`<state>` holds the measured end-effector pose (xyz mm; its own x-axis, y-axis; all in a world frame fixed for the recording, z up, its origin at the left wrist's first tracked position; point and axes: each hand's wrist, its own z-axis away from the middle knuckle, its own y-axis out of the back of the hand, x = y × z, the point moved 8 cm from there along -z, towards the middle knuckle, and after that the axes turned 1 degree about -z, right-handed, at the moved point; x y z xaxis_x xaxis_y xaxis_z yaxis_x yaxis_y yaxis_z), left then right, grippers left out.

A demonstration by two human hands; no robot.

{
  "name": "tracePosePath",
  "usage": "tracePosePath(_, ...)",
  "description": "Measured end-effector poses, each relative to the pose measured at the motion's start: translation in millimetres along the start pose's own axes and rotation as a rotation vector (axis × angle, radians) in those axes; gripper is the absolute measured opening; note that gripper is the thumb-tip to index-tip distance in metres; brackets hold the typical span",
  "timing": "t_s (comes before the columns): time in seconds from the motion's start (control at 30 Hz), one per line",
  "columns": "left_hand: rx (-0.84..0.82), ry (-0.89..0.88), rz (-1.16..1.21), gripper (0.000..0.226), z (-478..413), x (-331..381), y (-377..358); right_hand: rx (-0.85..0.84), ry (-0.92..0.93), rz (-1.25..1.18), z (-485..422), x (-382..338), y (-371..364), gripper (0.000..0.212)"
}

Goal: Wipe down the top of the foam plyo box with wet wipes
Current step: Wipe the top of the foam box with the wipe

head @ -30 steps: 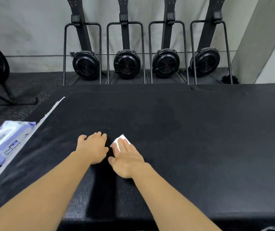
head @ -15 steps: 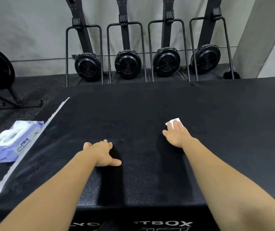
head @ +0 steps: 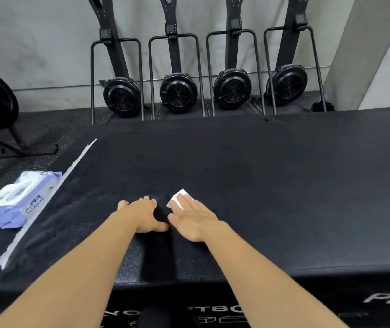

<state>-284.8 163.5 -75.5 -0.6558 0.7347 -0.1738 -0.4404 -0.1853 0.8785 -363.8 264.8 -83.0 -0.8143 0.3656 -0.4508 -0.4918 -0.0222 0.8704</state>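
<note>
The black foam plyo box (head: 272,190) fills the middle of the view, its top wide and dark. My right hand (head: 194,218) lies flat on that top with straight fingers, pressing a white wet wipe (head: 177,200) whose corner sticks out past the fingertips. Just left of it, my left hand (head: 142,215) rests palm down on the box, thumb pointing toward the right hand and almost touching it.
A purple and white pack of wet wipes (head: 14,200) lies on a lower surface left of the box. A white strip (head: 54,190) runs along the box's left edge. Several upright black rowing machines (head: 177,91) stand against the back wall.
My right hand has slid the wipe back to the left, from the box's middle to just beside my left hand. The left hand has stayed in place.
</note>
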Motion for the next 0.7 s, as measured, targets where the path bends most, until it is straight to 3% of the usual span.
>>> tracePosePath(0.17, -0.037, 0.008, 0.023, 0.095, -1, -1, -4, 0.14, -0.141, -0.033, 13, 76, 45, 0.04)
tracePosePath(0.37, -0.043, -0.01, 0.027, 0.094, -2, 1, -3, 0.139, -0.397, -0.063, 19, 153, 69, 0.051)
tracePosePath(0.47, -0.051, -0.014, 0.039, 0.094, -1, 2, -2, 0.123, -0.406, -0.013, 14, 132, 53, 0.059)
tracePosePath(0.7, -0.026, -0.018, 0.016, 0.093, 2, 2, -2, 0.005, -0.167, 0.074, 13, 12, -14, 0.065)
